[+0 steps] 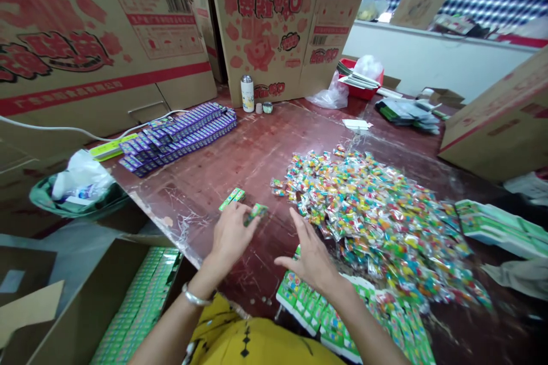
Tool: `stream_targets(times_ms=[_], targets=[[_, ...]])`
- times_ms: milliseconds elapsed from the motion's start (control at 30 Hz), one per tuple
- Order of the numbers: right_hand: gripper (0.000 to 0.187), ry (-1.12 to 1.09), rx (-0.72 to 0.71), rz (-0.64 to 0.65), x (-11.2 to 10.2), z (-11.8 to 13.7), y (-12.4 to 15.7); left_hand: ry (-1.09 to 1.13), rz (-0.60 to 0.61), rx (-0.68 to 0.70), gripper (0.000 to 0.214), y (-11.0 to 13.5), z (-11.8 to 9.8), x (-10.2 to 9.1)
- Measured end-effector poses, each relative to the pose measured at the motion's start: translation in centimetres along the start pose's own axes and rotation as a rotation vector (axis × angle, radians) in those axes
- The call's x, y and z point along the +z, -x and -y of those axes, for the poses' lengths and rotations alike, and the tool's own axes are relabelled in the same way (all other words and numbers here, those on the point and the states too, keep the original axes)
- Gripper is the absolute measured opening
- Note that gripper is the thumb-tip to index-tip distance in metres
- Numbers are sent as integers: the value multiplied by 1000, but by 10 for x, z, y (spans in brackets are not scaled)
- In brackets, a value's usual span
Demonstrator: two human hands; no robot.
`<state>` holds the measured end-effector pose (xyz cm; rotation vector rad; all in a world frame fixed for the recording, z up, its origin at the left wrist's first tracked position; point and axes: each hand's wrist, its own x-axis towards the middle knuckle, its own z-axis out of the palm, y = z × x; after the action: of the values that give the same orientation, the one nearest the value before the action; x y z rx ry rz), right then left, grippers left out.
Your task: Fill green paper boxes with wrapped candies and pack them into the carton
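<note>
A: What do the containers hold?

B: The open carton (81, 302) at lower left holds rows of green boxes (143, 291); the red basket (362, 92) at the back holds pale stacked sheets (360, 81) and a clear plastic bag (369, 67); the green bin (38, 199) holds crumpled white plastic (85, 174).

A: And the hands?

B: The left hand (232, 232) pinches a small green box (258, 213) between thumb and fingers, over the table (274, 142); two similar boxes (232, 198) lie just beside it; the right hand (311, 256) is released, fingers spread, near the wrapped sweets (368, 199) and above the green packs (312, 308).

A: Any writing?

B: The tall carton (274, 28) and the left carton (158, 51) carry red printing, big outlined characters and a barcode each; I can't read the characters surely; the lettering on the purple boxes (184, 131) is too small.
</note>
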<state>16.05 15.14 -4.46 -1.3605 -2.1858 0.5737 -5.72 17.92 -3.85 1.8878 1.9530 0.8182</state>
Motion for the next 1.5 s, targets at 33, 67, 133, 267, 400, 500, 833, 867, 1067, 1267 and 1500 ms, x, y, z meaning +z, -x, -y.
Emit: stream_targets(times_ms=[33,67,133,267,400,500,833,867,1067,1267,1500], targets=[[98,1,25,-19,-2,-3,1,-143,-70,29,19,-8,8,-4],[88,0,52,-40,-4,-7,3,-248,-120,49,18,-15,15,-6],[73,-12,106,-69,-8,-16,9,-369,-151,66,17,-28,27,-7],[57,-59,154,-111,-15,-29,24,-389,-163,34,20,-38,34,-1],[26,-50,214,-125,-19,-39,40,-220,-168,139,37,-15,14,8],[22,15,239,-87,-16,-45,45,-19,95,332,47,21,-9,26],[8,-21,206,-164,-2,-34,39,69,326,342,78,71,-26,63],[12,-95,247,-191,-4,-34,38,99,328,342,75,73,-27,62],[29,-700,549,-231,-13,-32,30,332,392,279,72,79,-47,56],[39,-834,400,-153,-25,-16,36,845,595,95,58,54,-62,41],[21,-762,235,102,-50,-7,36,1119,946,57,45,41,-62,18]])
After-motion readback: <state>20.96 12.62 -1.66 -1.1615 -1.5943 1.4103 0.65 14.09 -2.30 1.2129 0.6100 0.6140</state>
